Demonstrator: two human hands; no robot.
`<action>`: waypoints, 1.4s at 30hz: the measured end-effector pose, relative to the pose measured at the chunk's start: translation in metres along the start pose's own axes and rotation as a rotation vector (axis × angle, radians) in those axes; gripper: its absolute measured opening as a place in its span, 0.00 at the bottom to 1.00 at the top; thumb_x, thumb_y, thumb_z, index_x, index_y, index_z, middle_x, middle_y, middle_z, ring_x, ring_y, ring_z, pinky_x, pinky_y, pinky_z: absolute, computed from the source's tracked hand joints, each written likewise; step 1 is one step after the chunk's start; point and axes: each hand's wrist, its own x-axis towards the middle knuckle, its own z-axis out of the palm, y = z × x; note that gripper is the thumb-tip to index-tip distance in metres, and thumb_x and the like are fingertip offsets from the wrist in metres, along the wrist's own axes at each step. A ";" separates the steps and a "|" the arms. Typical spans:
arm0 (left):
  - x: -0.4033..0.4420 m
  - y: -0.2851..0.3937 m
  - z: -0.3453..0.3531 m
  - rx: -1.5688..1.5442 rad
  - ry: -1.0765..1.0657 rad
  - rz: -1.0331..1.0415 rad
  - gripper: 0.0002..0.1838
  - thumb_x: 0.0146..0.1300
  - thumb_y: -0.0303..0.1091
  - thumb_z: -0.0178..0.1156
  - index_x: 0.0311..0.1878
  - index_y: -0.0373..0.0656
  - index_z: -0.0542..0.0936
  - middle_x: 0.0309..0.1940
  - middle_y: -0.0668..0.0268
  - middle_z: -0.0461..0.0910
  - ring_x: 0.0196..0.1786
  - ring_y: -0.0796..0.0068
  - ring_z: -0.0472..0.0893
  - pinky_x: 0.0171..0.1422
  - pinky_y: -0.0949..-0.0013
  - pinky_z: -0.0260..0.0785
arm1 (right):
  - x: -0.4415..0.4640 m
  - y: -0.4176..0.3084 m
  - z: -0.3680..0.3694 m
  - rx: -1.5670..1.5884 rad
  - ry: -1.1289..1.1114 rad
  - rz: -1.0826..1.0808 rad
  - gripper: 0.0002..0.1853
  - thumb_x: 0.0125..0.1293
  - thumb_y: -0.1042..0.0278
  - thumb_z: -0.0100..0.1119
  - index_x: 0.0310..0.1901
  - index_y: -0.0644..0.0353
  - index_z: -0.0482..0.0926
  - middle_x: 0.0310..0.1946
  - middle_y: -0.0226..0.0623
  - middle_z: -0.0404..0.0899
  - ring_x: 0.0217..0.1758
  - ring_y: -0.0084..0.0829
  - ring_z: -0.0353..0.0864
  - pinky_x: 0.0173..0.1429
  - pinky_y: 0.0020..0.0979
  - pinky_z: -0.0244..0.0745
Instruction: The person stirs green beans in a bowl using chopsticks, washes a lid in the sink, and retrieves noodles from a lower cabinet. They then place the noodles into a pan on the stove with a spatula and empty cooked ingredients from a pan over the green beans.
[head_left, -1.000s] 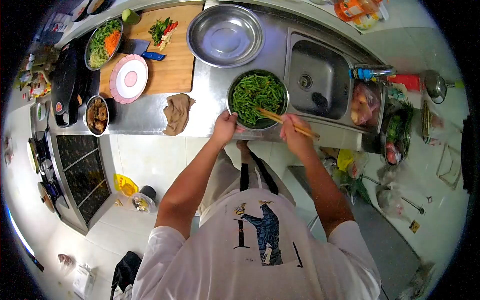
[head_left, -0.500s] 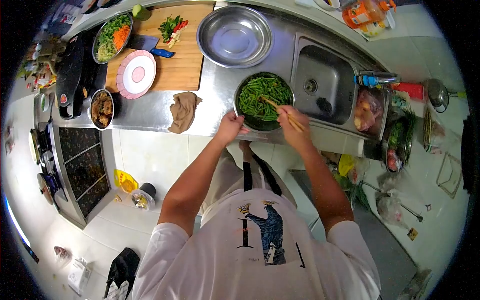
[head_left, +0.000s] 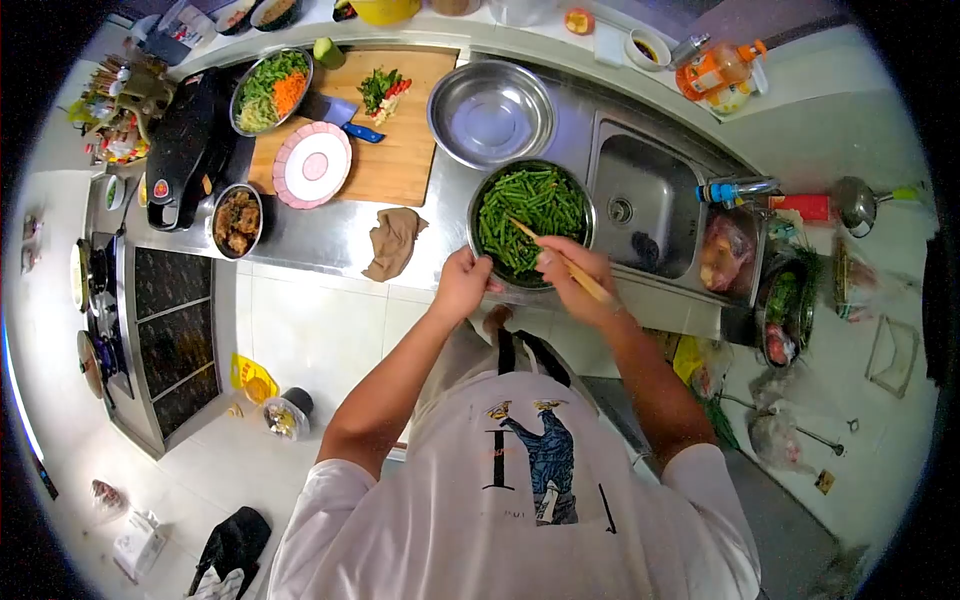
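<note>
A metal bowl full of cut green beans stands at the counter's front edge, left of the sink. My left hand grips the bowl's rim at its lower left, thumb on top. In my right hand are wooden chopsticks, their tips in the beans near the middle of the bowl. Behind it lies a wide, empty steel basin. A crumpled brown cloth rests on the counter to the left.
Left of the cloth are a wooden board, a knife, a pink-rimmed plate, a bowl of cut vegetables and a bowl of brown pieces. The sink lies right; a soap bottle stands behind.
The view has shifted, showing more of the back shelf. My right hand has moved the chopsticks from the bowl's lower right toward its middle. My left hand still holds the rim.
</note>
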 end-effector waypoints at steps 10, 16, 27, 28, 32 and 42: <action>-0.024 0.047 -0.032 0.024 0.084 0.171 0.08 0.65 0.30 0.52 0.36 0.33 0.75 0.26 0.65 0.78 0.22 0.77 0.78 0.29 0.73 0.73 | -0.003 -0.075 0.007 -0.124 0.041 -0.027 0.11 0.70 0.65 0.53 0.44 0.63 0.80 0.26 0.32 0.80 0.27 0.19 0.77 0.33 0.21 0.74; -0.068 0.084 -0.051 0.014 0.186 0.199 0.09 0.66 0.31 0.50 0.40 0.35 0.76 0.31 0.65 0.80 0.28 0.78 0.79 0.32 0.74 0.76 | 0.002 -0.140 0.003 -0.117 -0.139 -0.111 0.10 0.68 0.67 0.55 0.44 0.64 0.80 0.28 0.33 0.81 0.30 0.18 0.79 0.36 0.21 0.75; -0.140 0.067 -0.045 -0.273 0.629 0.190 0.10 0.66 0.29 0.49 0.39 0.30 0.74 0.32 0.59 0.81 0.31 0.73 0.82 0.34 0.72 0.79 | 0.031 -0.158 0.041 -0.336 -0.719 -0.620 0.09 0.66 0.66 0.56 0.39 0.63 0.79 0.23 0.35 0.78 0.25 0.25 0.75 0.32 0.28 0.71; -0.146 0.059 -0.044 -0.287 0.668 0.219 0.10 0.66 0.29 0.48 0.40 0.32 0.75 0.32 0.59 0.82 0.30 0.73 0.82 0.34 0.72 0.79 | 0.032 -0.166 0.038 -0.306 -0.713 -0.495 0.09 0.66 0.66 0.56 0.39 0.63 0.79 0.23 0.33 0.78 0.25 0.23 0.75 0.31 0.27 0.71; -0.183 0.039 -0.036 -0.311 0.727 0.307 0.12 0.66 0.29 0.47 0.46 0.32 0.76 0.38 0.58 0.82 0.35 0.70 0.83 0.39 0.69 0.79 | 0.037 -0.180 0.062 -0.219 -0.723 -0.359 0.10 0.68 0.64 0.53 0.39 0.62 0.80 0.22 0.29 0.77 0.24 0.18 0.74 0.29 0.23 0.69; -0.243 -0.019 -0.056 -0.665 1.000 0.518 0.12 0.67 0.31 0.48 0.47 0.32 0.74 0.36 0.58 0.82 0.33 0.70 0.84 0.36 0.69 0.80 | -0.004 -0.178 0.175 -0.364 -1.112 -0.568 0.12 0.70 0.63 0.51 0.36 0.63 0.78 0.19 0.31 0.75 0.22 0.20 0.73 0.26 0.25 0.68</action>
